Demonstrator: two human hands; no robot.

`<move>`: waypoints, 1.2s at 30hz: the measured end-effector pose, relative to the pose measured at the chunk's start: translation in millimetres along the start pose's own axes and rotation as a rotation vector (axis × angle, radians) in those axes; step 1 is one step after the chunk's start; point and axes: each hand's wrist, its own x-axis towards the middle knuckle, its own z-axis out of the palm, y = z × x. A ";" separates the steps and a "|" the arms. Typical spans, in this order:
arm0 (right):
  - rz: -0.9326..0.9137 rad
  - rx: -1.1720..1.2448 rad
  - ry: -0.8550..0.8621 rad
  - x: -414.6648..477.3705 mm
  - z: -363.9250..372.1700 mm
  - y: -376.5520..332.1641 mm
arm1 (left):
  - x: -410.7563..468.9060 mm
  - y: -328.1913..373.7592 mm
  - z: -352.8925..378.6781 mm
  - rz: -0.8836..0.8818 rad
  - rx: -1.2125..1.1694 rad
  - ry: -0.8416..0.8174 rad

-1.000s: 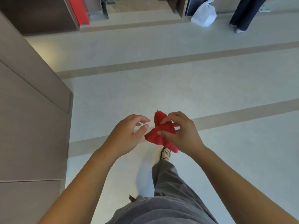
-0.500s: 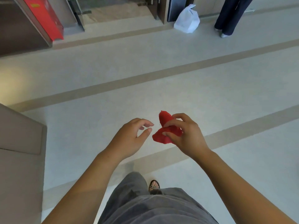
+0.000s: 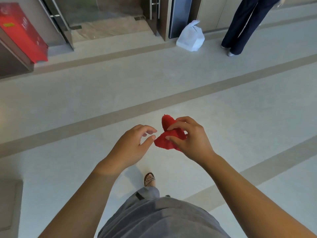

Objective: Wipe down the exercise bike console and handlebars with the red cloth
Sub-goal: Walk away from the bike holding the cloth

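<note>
While loosely curled and empty, left hand (image 3: pixel 132 145) beside red cloth (image 3: pixel 165 142) pinched by right hand (image 3: pixel 191 141).

This looks like the entrance hall of a public or commercial building, not a home. The pale floor (image 3: pixel 223 100) runs wide and is crossed by long tan bands (image 3: pixel 120 114). At the far side stand glass doors (image 3: pixel 103 12) with tall metal pull handles (image 3: pixel 154 7) above a stone step. A red wall box (image 3: pixel 22 31) hangs at the left, and a white bag (image 3: pixel 191 37) sits by the door frame, near a bystander (image 3: pixel 243 26) in dark trousers.
</note>
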 end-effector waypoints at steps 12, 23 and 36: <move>0.046 0.031 0.095 235.5 -15.2 65.5 | 252.1 -9.6 -73.2 0.035 0.022 -0.043; 0.035 0.058 0.103 511.4 -65.3 172.2 | 549.4 14.0 -119.5 0.049 0.055 -0.026; -0.016 0.052 0.038 814.9 -74.6 256.5 | 831.7 -13.6 -192.1 -0.023 0.002 0.036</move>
